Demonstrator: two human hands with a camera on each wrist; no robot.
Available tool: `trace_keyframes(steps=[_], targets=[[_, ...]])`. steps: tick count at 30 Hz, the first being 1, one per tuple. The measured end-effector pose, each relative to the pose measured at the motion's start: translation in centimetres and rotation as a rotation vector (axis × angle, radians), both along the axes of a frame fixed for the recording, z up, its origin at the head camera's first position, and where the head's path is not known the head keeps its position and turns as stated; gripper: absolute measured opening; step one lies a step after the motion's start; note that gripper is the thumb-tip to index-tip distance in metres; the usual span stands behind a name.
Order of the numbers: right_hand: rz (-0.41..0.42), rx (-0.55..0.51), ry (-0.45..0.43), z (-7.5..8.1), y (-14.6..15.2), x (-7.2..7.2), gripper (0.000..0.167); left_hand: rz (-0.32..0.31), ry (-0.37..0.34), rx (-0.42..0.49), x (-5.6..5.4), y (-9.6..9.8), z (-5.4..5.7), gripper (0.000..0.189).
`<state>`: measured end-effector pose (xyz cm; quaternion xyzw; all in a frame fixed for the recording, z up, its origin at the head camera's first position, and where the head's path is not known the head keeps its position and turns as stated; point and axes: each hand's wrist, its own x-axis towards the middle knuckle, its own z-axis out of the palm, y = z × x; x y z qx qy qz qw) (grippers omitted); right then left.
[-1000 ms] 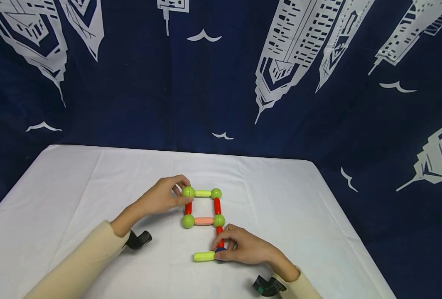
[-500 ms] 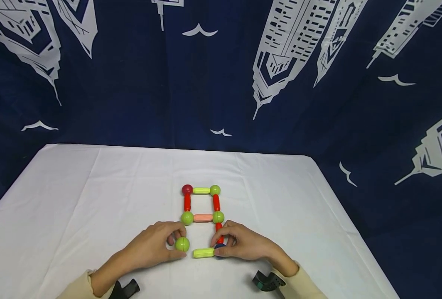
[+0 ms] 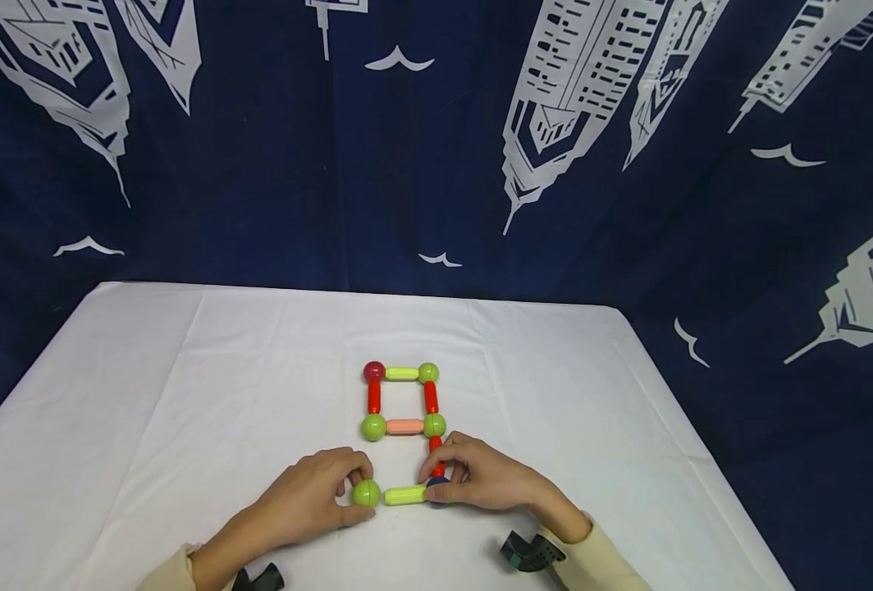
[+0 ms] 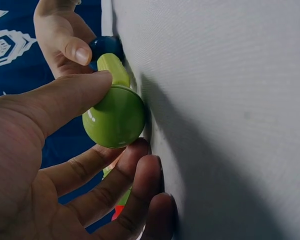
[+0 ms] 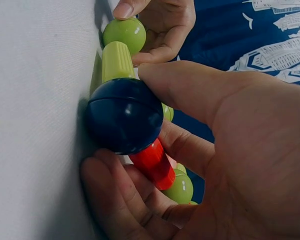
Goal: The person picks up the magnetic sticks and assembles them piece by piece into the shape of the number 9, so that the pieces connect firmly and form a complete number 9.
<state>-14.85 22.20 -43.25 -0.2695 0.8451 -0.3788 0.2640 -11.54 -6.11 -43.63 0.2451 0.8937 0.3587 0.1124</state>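
My left hand (image 3: 311, 497) pinches a green ball (image 4: 115, 117) between thumb and fingers, low over the cloth, just left of the end of a yellow-green rod (image 3: 404, 495). With thumb and fingers on either side, my right hand (image 3: 491, 478) holds a dark blue ball (image 5: 125, 116). That rod joins the blue ball on its left, and a short red rod (image 5: 155, 165) runs from it up to a square of rods and balls. The square has a dark red ball (image 3: 373, 372) at its far left corner, green balls at the others, and a pink rod (image 3: 404, 427) along its near side.
A white cloth (image 3: 207, 369) with faint creases covers the table. Behind it hangs a dark blue curtain (image 3: 407, 180) printed with white buildings. Dark cameras are strapped at both wrists, the right one (image 3: 532, 552) close over the cloth.
My left hand has come from the far left corner of the square toward the near side with the green ball, uncovering the dark red ball there. My right hand stays at the blue ball.
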Motion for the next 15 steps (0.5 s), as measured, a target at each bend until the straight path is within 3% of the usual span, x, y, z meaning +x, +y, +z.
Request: trace_keyframes(steps=[15], targets=[[0.006,0.019,-0.014,-0.06,0.07,-0.29,0.019,0.008,0.020,0.016,0.33,0.39,-0.25,0.027]])
